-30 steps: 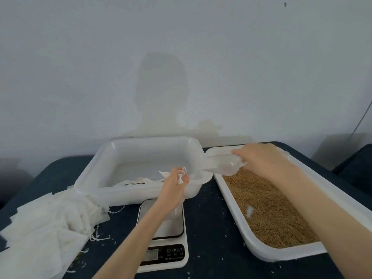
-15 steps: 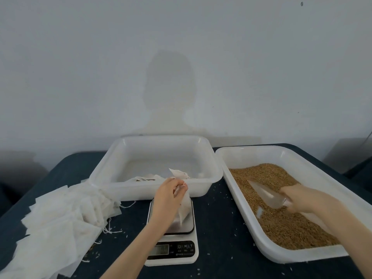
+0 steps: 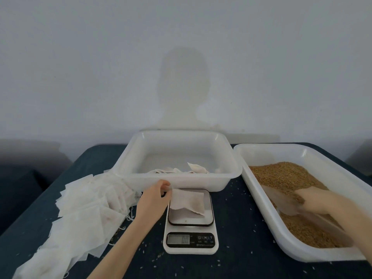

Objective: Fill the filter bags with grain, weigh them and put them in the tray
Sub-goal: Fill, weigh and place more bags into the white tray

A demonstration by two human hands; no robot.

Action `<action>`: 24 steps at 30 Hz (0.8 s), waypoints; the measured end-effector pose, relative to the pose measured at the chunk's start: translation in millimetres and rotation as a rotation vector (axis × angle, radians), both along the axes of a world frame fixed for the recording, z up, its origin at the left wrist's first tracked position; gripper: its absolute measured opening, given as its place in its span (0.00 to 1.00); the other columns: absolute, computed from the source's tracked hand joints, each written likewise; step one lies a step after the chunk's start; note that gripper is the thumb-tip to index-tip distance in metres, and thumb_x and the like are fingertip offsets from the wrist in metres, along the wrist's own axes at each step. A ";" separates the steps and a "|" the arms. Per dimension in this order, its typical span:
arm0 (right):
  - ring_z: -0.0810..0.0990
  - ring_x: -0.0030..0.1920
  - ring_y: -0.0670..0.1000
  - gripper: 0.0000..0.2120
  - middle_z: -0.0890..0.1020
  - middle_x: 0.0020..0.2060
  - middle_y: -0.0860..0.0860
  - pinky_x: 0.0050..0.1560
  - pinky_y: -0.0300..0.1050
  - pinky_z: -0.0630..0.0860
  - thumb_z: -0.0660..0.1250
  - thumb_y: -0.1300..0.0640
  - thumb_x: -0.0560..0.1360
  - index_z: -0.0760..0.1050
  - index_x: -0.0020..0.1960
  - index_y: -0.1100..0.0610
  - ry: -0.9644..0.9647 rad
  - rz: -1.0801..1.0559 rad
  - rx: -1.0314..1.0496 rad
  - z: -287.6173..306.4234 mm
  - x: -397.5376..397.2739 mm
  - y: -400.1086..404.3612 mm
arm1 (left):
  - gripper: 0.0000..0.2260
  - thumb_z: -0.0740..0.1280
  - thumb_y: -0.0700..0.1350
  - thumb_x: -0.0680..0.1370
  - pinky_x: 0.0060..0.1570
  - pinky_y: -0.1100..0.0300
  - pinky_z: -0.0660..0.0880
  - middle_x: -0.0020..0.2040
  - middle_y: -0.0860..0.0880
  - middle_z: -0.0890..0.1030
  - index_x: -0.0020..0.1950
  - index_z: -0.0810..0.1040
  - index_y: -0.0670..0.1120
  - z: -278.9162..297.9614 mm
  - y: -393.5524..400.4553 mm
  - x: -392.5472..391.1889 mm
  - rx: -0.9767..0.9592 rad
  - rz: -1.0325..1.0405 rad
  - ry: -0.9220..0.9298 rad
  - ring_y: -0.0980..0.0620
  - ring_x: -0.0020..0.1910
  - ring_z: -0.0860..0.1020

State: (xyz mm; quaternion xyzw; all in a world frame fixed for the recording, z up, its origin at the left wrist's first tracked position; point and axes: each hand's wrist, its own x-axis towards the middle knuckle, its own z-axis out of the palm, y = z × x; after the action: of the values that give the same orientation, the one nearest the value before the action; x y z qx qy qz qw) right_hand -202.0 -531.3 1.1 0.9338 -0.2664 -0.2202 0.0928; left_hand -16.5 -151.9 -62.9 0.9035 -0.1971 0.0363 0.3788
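A white filter bag (image 3: 189, 201) lies flat on the platform of the small kitchen scale (image 3: 190, 241). My left hand (image 3: 154, 200) pinches the bag's left edge. My right hand (image 3: 318, 200) grips a clear plastic scoop (image 3: 281, 204) that lies low in the brown grain (image 3: 289, 178) of the right-hand white tray (image 3: 261, 150). Behind the scale stands a second white tray (image 3: 177, 181) with a few filled bags (image 3: 196, 168) inside.
A heap of empty white filter bags (image 3: 80, 214) spreads over the table's left side. Loose grains dot the dark blue tabletop (image 3: 237, 218). A pale wall rises right behind the table.
My left hand lowered the bag from upright to flat on the scale. My right hand carried the scoop from beside the bag down into the grain tray.
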 end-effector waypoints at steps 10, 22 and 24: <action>0.74 0.39 0.43 0.11 0.77 0.40 0.37 0.29 0.35 0.61 0.55 0.45 0.79 0.74 0.56 0.41 -0.724 0.307 -0.059 52.8 31.6 112.5 | 0.04 0.64 0.45 0.79 0.51 0.58 0.75 0.47 0.56 0.80 0.50 0.77 0.53 4.0 19.2 6.0 -0.027 0.061 0.012 0.56 0.45 0.77; 0.79 0.43 0.47 0.11 0.83 0.44 0.45 0.41 0.42 0.74 0.58 0.49 0.78 0.78 0.51 0.46 -0.664 0.477 0.180 15.5 65.0 191.7 | 0.04 0.65 0.47 0.78 0.40 0.65 0.71 0.38 0.58 0.80 0.44 0.78 0.53 3.0 32.0 3.9 -0.033 0.031 0.013 0.59 0.38 0.76; 0.79 0.44 0.47 0.11 0.83 0.45 0.45 0.40 0.41 0.71 0.58 0.49 0.79 0.78 0.52 0.46 -0.664 0.496 0.213 8.6 71.9 200.1 | 0.04 0.65 0.50 0.78 0.37 0.66 0.68 0.36 0.58 0.78 0.44 0.78 0.54 3.0 23.1 -1.7 0.034 -0.040 0.019 0.61 0.36 0.74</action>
State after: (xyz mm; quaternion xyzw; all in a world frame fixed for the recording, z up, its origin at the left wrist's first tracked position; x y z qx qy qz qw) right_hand -130.0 -331.2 9.7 0.9941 -0.0250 0.0952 -0.0450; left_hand -18.2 -128.8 -60.0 0.9061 -0.2122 0.0168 0.3657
